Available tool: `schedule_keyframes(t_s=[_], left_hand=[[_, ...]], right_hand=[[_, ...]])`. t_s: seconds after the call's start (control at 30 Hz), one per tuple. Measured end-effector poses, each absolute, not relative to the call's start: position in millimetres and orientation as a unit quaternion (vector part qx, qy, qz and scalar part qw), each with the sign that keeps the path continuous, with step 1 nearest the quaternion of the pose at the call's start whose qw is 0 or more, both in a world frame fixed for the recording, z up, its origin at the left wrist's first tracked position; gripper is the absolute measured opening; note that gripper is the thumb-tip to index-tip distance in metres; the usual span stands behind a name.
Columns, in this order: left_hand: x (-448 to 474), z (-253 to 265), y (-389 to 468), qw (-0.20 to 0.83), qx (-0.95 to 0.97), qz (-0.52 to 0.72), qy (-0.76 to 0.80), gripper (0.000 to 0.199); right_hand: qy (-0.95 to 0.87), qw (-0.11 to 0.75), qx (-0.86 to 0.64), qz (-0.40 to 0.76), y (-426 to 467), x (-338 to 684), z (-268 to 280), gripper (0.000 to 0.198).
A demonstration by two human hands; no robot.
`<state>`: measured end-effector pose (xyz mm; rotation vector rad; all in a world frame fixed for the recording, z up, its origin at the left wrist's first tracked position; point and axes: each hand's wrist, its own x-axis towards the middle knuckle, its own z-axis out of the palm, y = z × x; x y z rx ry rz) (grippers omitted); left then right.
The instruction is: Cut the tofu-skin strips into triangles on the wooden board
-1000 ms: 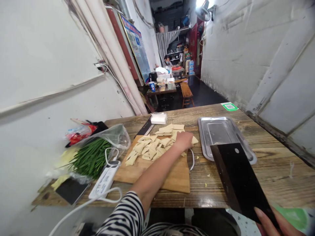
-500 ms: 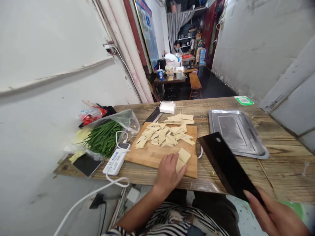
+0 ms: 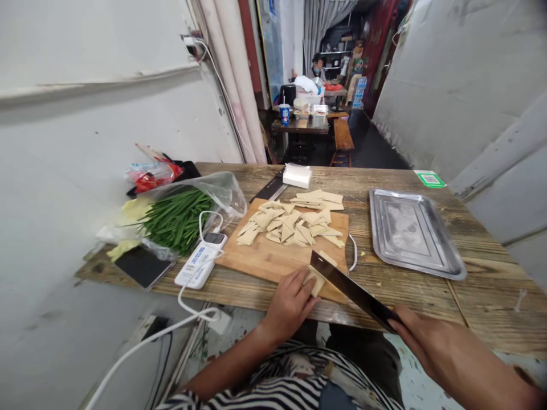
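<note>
My right hand (image 3: 440,341) grips a dark cleaver (image 3: 352,290) by its handle. Its blade slants across a pale square stack of what looks like dried tofu (image 3: 317,282) at the near edge of the wooden cutting board (image 3: 256,259). My left hand (image 3: 290,302) presses that stack down, its fingertips close beside the blade. Whether the edge has gone into the tofu I cannot tell. Triangular tofu pieces (image 3: 287,228) lie heaped across the middle of the board. Behind them is a pile of larger flat slices (image 3: 320,199).
A metal tray (image 3: 416,233) lies on the right of the wooden table. On the left are green chives (image 3: 177,219) in a plastic bag, a white power strip (image 3: 200,262) with cables, and a phone-like dark slab (image 3: 143,266). Another knife (image 3: 270,187) rests by a white box (image 3: 297,176). A person sits far back.
The cleaver has swung left and down from beside the board onto the tofu stack. My left hand stays on the stack. The camera view has shifted slightly.
</note>
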<state>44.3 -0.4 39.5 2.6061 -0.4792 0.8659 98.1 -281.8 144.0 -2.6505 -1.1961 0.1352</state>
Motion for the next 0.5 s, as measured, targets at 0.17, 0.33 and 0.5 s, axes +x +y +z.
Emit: schedule_keyframes(t_s=[0.17,0.33,0.5], left_hand=[[45,37,0,0.188,0.916,0.315,-0.161,0.035],[46,36,1,0.191,0.911,0.325,-0.166,0.035],[45,35,-1,0.21,0.908,0.323,-0.162,0.036]], right_hand=[[-0.403,0.1,-0.904,0.098,-283,104,146,0.031],[-0.409,0.083,-0.901,0.122,-272,110,151,0.029],[-0.398,0.071,-0.913,0.048,-255,104,142,0.024]])
